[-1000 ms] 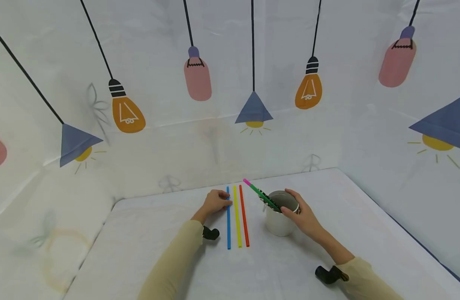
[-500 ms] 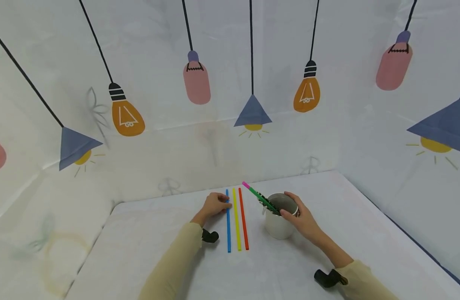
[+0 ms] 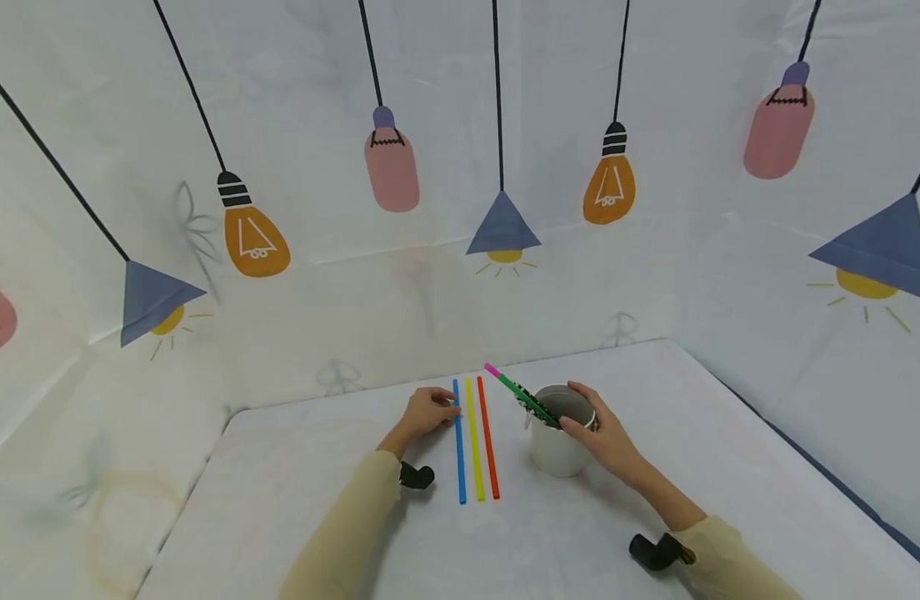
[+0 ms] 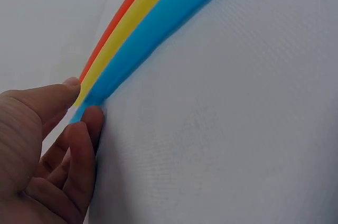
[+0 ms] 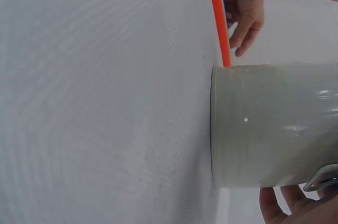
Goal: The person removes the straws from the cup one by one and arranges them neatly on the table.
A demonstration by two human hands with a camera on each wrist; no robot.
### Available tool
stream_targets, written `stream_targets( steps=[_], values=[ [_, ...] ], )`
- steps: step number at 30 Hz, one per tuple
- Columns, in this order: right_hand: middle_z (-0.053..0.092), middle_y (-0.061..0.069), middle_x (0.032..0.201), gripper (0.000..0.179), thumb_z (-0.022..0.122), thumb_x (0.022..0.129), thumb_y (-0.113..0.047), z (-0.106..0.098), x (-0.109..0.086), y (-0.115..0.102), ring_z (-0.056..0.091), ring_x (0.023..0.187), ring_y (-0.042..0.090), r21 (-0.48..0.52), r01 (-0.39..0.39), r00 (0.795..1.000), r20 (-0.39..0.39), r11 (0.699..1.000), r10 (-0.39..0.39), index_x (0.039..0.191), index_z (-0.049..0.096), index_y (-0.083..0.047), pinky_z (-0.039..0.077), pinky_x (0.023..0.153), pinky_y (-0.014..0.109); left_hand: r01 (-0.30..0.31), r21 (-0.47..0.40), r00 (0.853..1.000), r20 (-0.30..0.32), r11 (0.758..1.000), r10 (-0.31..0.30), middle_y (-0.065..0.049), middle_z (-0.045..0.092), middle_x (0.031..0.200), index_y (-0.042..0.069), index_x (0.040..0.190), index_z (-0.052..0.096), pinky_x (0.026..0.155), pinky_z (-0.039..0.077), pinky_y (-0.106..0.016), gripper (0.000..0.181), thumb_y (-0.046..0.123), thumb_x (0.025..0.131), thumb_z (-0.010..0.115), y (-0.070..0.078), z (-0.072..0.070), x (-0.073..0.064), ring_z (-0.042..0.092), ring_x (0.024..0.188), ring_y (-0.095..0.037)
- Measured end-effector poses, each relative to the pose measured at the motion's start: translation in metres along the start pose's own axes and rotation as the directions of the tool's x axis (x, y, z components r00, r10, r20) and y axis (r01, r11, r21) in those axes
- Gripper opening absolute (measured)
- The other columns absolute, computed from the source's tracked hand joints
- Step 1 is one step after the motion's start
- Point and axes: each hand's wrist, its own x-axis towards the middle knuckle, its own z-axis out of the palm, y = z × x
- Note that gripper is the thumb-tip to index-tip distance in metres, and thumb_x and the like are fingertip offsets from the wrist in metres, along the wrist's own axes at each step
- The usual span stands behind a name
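Three straws lie side by side on the white table: blue (image 3: 461, 471), yellow straw (image 3: 474, 442) and red straw (image 3: 489, 446). My left hand (image 3: 427, 410) pinches the blue straw near its far end; in the left wrist view its thumb and a finger (image 4: 94, 118) meet at the blue straw (image 4: 153, 36). My right hand (image 3: 613, 443) grips the rim of a whitish metal bucket (image 3: 556, 454), thumb near the opening and fingers round the far side. A green straw (image 3: 517, 390) with a pink end leans out of the bucket beside a black-and-white patterned piece.
A white cloth wall (image 3: 340, 300) printed with hanging lamps and bulbs stands behind and beside the table. Black wrist mounts (image 3: 417, 476) are on both forearms. In the right wrist view a small metal handle fitting (image 5: 322, 176) juts from the bucket's side.
The near end of the blue straw has shifted slightly right, towards the yellow one. The left hand has barely moved, and the right hand keeps its grip on the bucket.
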Motion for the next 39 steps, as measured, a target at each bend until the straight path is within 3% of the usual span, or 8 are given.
stream_targets(
  steps=[7,12,20,25,30,33,39],
  values=[
    [0.036,0.018,0.148,0.063,0.061,0.097,-0.023,-0.001,0.002,0.001,0.04,0.129,0.039,0.002,0.004,1.0,0.012,1.0,-0.004,0.151,0.03,-0.017,0.041,0.094,0.057,-0.031,0.008,0.999,-0.025,0.999,0.032,-0.009,0.062,0.105,0.005,0.115,0.066,0.064,0.055,-0.029,0.028,0.017,0.09,0.07,0.012,-0.007,-0.014,0.066,0.071,-0.017],
    [0.036,0.018,0.148,0.063,0.061,0.097,-0.023,-0.001,0.002,0.002,0.04,0.128,0.038,-0.005,0.01,1.0,0.012,1.0,-0.01,0.151,0.03,-0.016,0.041,0.094,0.057,-0.145,-0.053,0.989,-0.02,0.988,0.144,-0.009,0.062,0.106,-0.001,0.118,0.064,0.067,0.056,-0.032,0.029,0.013,0.093,0.067,0.033,-0.009,-0.03,0.067,0.076,-0.019],
    [0.035,0.017,0.149,0.064,0.06,0.098,-0.024,-0.004,0.005,0.003,0.04,0.128,0.038,0.003,0.003,1.0,0.023,1.0,-0.004,0.152,0.028,-0.019,0.041,0.093,0.057,-0.339,-0.079,0.94,0.001,0.937,0.341,-0.005,0.064,0.105,0.006,0.115,0.067,0.071,0.056,-0.031,0.027,0.02,0.093,0.069,0.086,-0.01,-0.056,0.068,0.082,-0.032],
    [0.034,0.017,0.15,0.064,0.061,0.097,-0.026,-0.004,0.006,0.002,0.037,0.131,0.039,0.011,-0.006,0.999,0.033,1.0,0.005,0.152,0.028,-0.019,0.037,0.096,0.062,-0.408,-0.112,0.912,0.0,0.906,0.41,-0.006,0.066,0.108,0.01,0.113,0.068,0.072,0.056,-0.031,0.023,0.019,0.092,0.07,0.113,-0.004,-0.078,0.067,0.079,-0.02],
    [0.036,0.018,0.148,0.064,0.061,0.097,-0.026,-0.003,0.007,0.003,0.042,0.127,0.038,-0.001,-0.004,1.0,0.031,1.0,0.004,0.152,0.028,-0.018,0.041,0.093,0.057,-0.474,-0.137,0.878,-0.009,0.87,0.478,-0.006,0.064,0.114,0.008,0.117,0.066,0.074,0.056,-0.031,0.028,0.016,0.091,0.071,0.127,0.007,-0.088,0.067,0.086,-0.019],
    [0.038,0.018,0.146,0.064,0.061,0.097,-0.025,-0.003,0.007,0.003,0.044,0.123,0.037,0.0,-0.002,1.0,0.029,1.0,0.002,0.152,0.029,-0.018,0.045,0.088,0.051,-0.497,-0.141,0.867,-0.037,0.856,0.497,-0.005,0.063,0.116,0.009,0.12,0.065,0.073,0.056,-0.031,0.031,0.015,0.09,0.071,0.133,0.015,-0.093,0.067,0.091,-0.018],
    [0.038,0.017,0.147,0.064,0.062,0.097,-0.026,-0.003,0.006,0.002,0.045,0.122,0.036,-0.009,0.001,1.0,0.019,1.0,-0.001,0.151,0.03,-0.018,0.046,0.086,0.048,-0.546,-0.155,0.837,-0.071,0.823,0.542,-0.001,0.064,0.108,0.01,0.111,0.067,0.07,0.056,-0.029,0.023,0.015,0.089,0.073,0.138,0.036,-0.097,0.067,0.092,-0.013]
  ],
)
